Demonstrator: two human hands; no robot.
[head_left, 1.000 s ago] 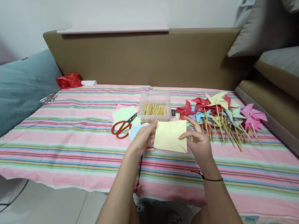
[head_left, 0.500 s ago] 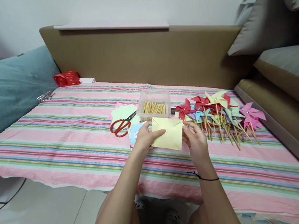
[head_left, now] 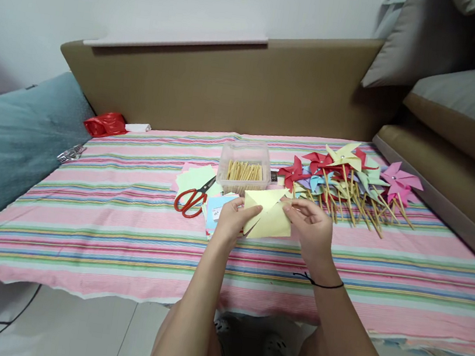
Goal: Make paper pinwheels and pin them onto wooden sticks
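Note:
A pale yellow square of paper [head_left: 274,223], slit from its corners toward the middle, is held up above the striped cloth. My left hand [head_left: 232,217] grips its left side, thumb flat on the front near the centre. My right hand [head_left: 311,226] pinches the right part between thumb and fingers, and the slits there stand apart. Just behind the paper is a clear plastic box [head_left: 242,187] of thin wooden sticks [head_left: 245,171]. Red-handled scissors [head_left: 191,200] lie left of my left hand on light green paper sheets [head_left: 188,179], near a blue sheet [head_left: 215,205].
Many finished paper pinwheels [head_left: 340,169] on sticks are heaped at the right. A red plastic bag [head_left: 106,124] and a small silvery item [head_left: 72,153] lie far left by a blue-grey cushion [head_left: 22,136]. A brown backrest [head_left: 233,86] borders the striped cloth [head_left: 115,231].
My right fingers have closed on the paper's right part and shifted it, so the slits now gape. The left hand keeps its hold.

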